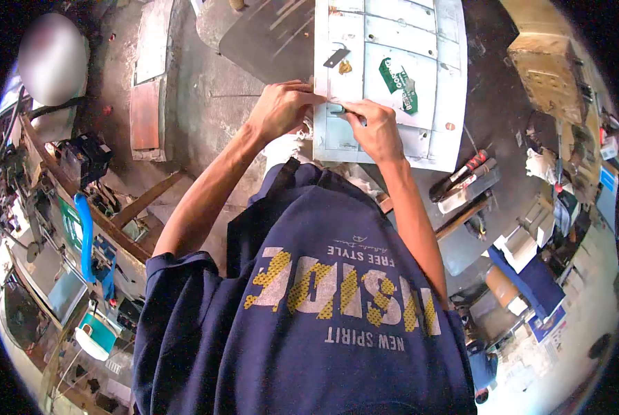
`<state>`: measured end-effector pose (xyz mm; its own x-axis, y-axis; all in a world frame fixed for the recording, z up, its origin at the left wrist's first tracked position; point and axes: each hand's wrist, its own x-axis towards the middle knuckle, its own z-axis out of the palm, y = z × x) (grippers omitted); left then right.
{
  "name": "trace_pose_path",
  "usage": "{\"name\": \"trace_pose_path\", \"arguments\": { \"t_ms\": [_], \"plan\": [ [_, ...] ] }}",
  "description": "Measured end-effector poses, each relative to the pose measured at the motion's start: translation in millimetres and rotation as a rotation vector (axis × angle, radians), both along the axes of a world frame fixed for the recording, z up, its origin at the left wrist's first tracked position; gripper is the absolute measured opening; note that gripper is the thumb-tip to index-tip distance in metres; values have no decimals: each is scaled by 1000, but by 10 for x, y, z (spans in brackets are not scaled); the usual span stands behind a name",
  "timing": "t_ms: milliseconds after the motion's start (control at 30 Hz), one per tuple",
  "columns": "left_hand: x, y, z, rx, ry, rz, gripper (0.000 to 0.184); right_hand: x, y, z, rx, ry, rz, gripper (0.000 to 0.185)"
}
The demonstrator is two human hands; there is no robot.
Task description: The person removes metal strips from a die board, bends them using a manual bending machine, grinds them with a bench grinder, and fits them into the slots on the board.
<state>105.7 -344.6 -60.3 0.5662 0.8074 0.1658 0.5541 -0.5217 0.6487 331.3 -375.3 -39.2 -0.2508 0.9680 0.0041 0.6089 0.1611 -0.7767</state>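
Note:
A white panel [392, 124] with thin dividing lines lies in front of me. My left hand [281, 109] is closed at its left edge, with fingertips pressed together; what they pinch is hidden. My right hand [375, 128] rests on the panel, thumb and forefinger closed on a small grey-blue piece [335, 108]. The two hands' fingertips nearly meet there. Farther up the panel are a small dark flat piece [336, 57] and a yellow-brown lump [345, 67]. Torn green printed paper [398, 84] is to their right.
Red-and-black handled tools [467, 169] lie right of the panel. A long panel, part white and part reddish [147, 114], is on the floor at left. A wooden rail [81, 187], a black box [84, 159] and a blue hose [84, 235] crowd the left side.

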Motion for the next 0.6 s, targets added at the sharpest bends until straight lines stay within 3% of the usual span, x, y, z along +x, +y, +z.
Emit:
{"name": "trace_pose_path", "arguments": {
  "t_ms": [267,400,533,600],
  "plan": [
    [-19,-17,77,64,19,19,41,18,-63,74,53,-66,45,26],
    [-46,-119,752,172,-66,60,41,4,-114,457,200,128,1,28],
    [-90,-466,1689,39,33,167,40,-88,-118,979,357,175,101,36],
    [-142,-659,1924,22,29,240,40,-183,-119,1237,384,239,170,38]
  ]
}}
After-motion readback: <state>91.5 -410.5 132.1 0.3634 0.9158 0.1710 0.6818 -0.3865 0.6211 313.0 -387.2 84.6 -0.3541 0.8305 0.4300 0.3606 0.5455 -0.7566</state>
